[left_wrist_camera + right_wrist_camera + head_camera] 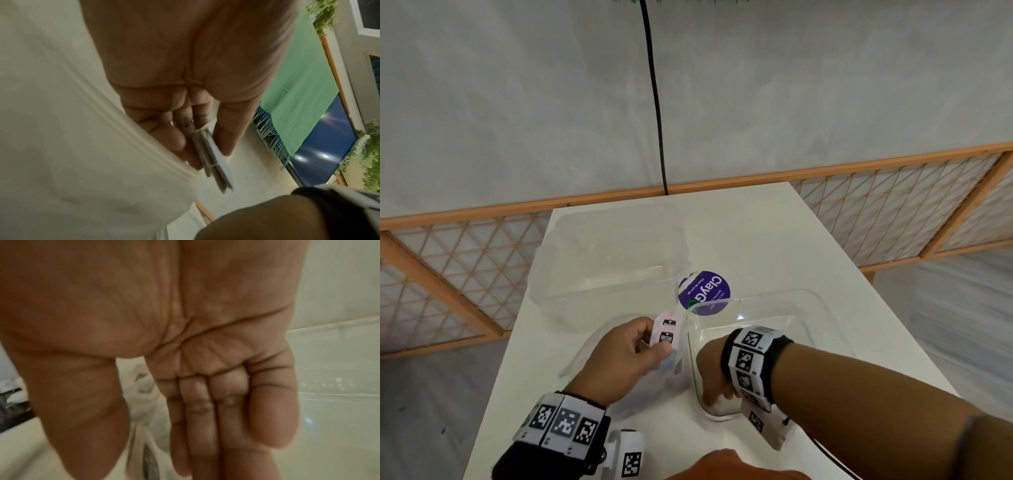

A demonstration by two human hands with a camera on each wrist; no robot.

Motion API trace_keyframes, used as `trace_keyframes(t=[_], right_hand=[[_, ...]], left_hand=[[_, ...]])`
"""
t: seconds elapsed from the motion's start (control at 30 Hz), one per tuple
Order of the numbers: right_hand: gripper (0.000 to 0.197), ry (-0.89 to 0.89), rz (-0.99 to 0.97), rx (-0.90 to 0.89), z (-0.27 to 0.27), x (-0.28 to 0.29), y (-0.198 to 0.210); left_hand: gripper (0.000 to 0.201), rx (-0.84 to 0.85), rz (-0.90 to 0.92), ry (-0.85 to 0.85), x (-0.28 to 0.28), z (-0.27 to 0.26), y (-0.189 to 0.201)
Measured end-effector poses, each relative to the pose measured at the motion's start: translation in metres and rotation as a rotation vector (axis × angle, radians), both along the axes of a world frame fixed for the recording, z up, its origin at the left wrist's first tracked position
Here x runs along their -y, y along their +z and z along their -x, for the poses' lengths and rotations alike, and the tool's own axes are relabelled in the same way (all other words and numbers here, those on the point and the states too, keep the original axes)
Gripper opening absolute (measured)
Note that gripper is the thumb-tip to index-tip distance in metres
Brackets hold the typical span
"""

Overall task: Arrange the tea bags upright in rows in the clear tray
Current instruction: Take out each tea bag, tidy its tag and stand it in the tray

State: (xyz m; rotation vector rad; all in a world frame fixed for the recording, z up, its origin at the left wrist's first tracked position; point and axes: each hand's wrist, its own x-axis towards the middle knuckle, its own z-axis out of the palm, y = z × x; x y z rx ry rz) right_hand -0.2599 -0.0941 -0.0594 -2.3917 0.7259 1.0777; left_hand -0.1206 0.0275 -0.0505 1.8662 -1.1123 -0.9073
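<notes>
Feeding tea bags from a held stack into the clear tray, early in the job by the look of it.

Left hand (619, 356) curled round a small stack of pink tea bags (666, 337), held just left of the clear tray (804, 301), with "McCoy" legible on the top label; right hand (714, 380) reaching down into the tray's near corner, fingers straight and relaxed in the wrist view, white packets blurred beside them, contact unclear. Next, probably: taking one bag across and standing it on edge against the wall. Behind the tray, a purple round sticker (705, 291) reading "ClayG…" and "Clean as you go".
</notes>
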Motion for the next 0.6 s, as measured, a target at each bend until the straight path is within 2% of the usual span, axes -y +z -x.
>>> trace_keyframes(t=[0.1,0.13,0.17,0.23,0.27,0.33,0.43,0.5,0.57,0.6], right_hand=[[0.008,0.033,0.031,0.022,-0.003,-0.007,0.005],[0.012,0.024,0.033,0.035,-0.005,-0.008,0.003],[0.004,0.027,0.049,0.04,-0.006,-0.009,0.005],[0.023,0.032,0.099,0.08,-0.002,-0.006,0.007],[0.025,0.021,0.104,0.094,0.001,-0.002,0.009],[0.006,-0.068,0.068,0.181,0.013,0.006,0.017],[0.016,-0.321,-0.035,0.372,0.046,0.02,0.023],[0.014,-0.463,-0.056,0.503,0.075,0.029,0.023],[0.004,-0.51,0.001,0.574,0.108,0.038,0.021],[0.015,-0.512,0.046,0.589,0.124,0.041,0.019]], left_hand=[[0.01,0.06,0.011,0.014,-0.005,0.003,-0.001],[0.016,0.065,0.01,0.012,-0.006,0.003,-0.001],[0.02,0.06,0.012,0.002,-0.008,0.004,-0.001],[0.024,0.028,-0.004,-0.055,-0.013,0.007,0.0],[0.028,-0.001,-0.022,-0.099,-0.014,0.009,0.001],[0.036,-0.063,-0.059,-0.183,-0.017,0.013,0.0],[0.037,-0.041,-0.094,-0.295,-0.016,0.02,-0.005],[0.03,-0.04,-0.107,-0.345,-0.014,0.025,-0.007],[0.025,-0.035,-0.123,-0.372,-0.012,0.031,-0.01],[0.025,-0.015,-0.134,-0.379,-0.011,0.033,-0.012]])
